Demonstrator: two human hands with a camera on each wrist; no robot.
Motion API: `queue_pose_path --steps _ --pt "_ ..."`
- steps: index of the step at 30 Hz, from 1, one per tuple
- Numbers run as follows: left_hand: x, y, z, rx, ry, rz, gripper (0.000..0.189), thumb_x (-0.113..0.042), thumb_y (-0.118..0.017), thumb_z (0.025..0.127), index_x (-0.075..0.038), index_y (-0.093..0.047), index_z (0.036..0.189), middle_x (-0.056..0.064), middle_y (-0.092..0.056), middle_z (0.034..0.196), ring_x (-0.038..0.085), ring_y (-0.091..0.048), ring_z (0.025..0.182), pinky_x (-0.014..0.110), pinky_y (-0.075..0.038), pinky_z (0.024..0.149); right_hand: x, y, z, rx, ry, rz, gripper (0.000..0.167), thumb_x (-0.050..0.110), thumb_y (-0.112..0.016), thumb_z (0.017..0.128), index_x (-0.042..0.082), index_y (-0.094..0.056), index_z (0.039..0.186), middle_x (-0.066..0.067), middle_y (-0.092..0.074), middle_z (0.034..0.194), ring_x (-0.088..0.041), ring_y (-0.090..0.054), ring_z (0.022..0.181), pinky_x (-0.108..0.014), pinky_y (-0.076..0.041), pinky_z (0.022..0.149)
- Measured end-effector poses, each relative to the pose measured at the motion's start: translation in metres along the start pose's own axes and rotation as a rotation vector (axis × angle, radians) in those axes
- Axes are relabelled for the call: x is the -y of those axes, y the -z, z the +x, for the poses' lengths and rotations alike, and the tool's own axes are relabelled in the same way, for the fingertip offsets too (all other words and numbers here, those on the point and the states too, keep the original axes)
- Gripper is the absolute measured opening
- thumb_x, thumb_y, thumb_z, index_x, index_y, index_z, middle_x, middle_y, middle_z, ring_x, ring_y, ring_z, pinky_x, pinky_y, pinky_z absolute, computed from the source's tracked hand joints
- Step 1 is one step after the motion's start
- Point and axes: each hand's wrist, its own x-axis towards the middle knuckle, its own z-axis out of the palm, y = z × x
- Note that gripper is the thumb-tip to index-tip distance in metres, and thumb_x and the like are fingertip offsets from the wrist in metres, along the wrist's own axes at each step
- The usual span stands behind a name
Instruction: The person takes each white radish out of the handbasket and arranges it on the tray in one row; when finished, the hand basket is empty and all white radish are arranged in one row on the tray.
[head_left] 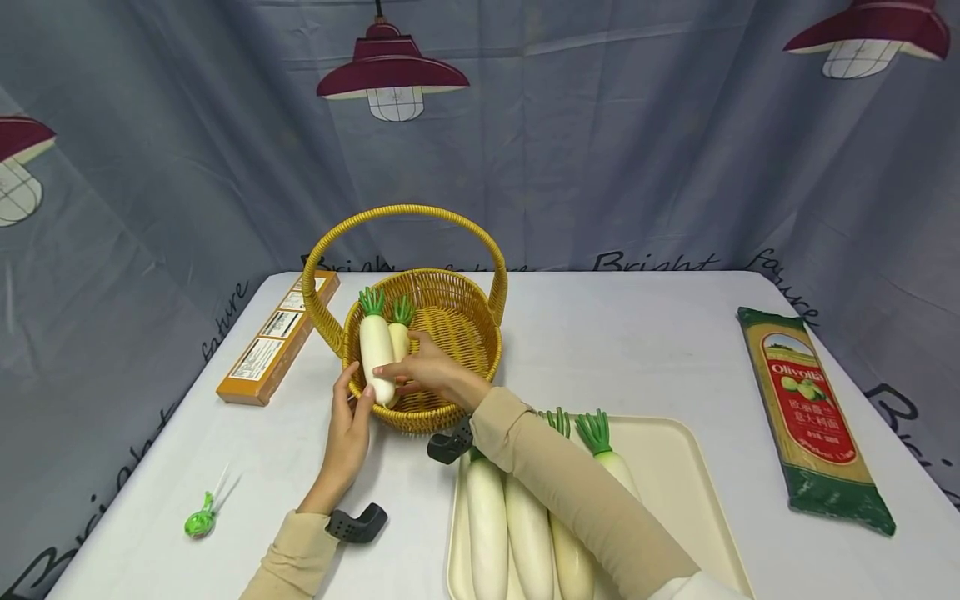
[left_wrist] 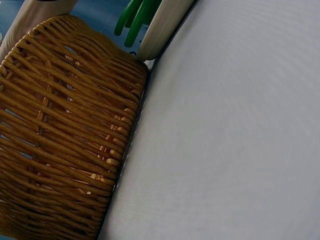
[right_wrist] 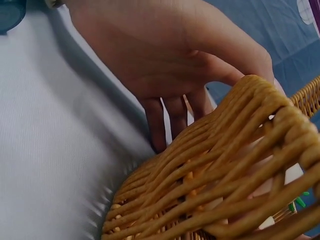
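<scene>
A woven basket with a tall arched handle stands near the middle of the table. Inside it, a large white radish with green leaf stubs leans beside a smaller radish, partly hidden. My right hand reaches over the near rim, its extended index finger touching the large radish's lower part. At the basket's near left, my left hand holds the rim, thumb over the edge. In the right wrist view, this left hand has its other fingers along the basket's outer weave.
Several radishes lie on a cream tray under my right forearm. An orange box lies left of the basket. Nearer the left front is a green-wrapped lollipop. A pasta packet lies at the right edge.
</scene>
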Motion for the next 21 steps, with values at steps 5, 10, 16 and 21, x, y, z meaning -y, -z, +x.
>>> queue_pose_path --steps 5,10,16,21 --pt "-0.001 0.000 -0.001 -0.001 0.008 -0.012 0.047 -0.016 -0.034 0.098 -0.004 -0.019 0.141 0.018 -0.016 0.149 0.030 -0.023 0.132 0.050 -0.020 0.108 -0.001 0.000 0.001 -0.006 0.011 -0.022 0.091 0.010 -0.072 0.076 0.009 -0.012 0.144 -0.023 -0.052 0.110 -0.024 -0.063 0.081 -0.032 -0.055 0.070" --pt "-0.002 0.000 -0.001 -0.002 0.017 -0.004 0.047 -0.018 -0.034 0.099 -0.004 -0.019 0.142 0.017 -0.016 0.149 0.028 -0.032 0.119 0.044 -0.026 0.101 -0.001 0.002 0.000 0.013 0.024 -0.002 0.086 0.008 -0.070 0.076 0.015 -0.016 0.144 -0.024 -0.048 0.117 -0.024 -0.064 0.081 -0.035 -0.055 0.072" --pt "0.003 0.001 0.000 0.000 0.017 0.006 0.049 -0.018 -0.034 0.098 -0.005 -0.017 0.142 0.019 -0.014 0.149 0.030 -0.025 0.129 0.050 -0.023 0.105 0.000 0.006 -0.003 0.084 0.023 0.106 0.073 0.007 -0.060 0.081 0.025 -0.024 0.142 -0.021 -0.046 0.121 -0.022 -0.063 0.079 -0.036 -0.055 0.072" --pt "0.023 0.001 0.006 0.002 0.009 0.017 0.049 -0.025 -0.035 0.099 -0.013 -0.018 0.143 0.014 -0.016 0.150 0.027 -0.031 0.124 0.047 -0.028 0.100 0.001 0.010 -0.006 0.167 0.028 0.107 0.061 0.008 -0.053 0.087 0.031 -0.033 0.139 -0.018 -0.048 0.123 -0.017 -0.060 0.077 -0.030 -0.053 0.068"
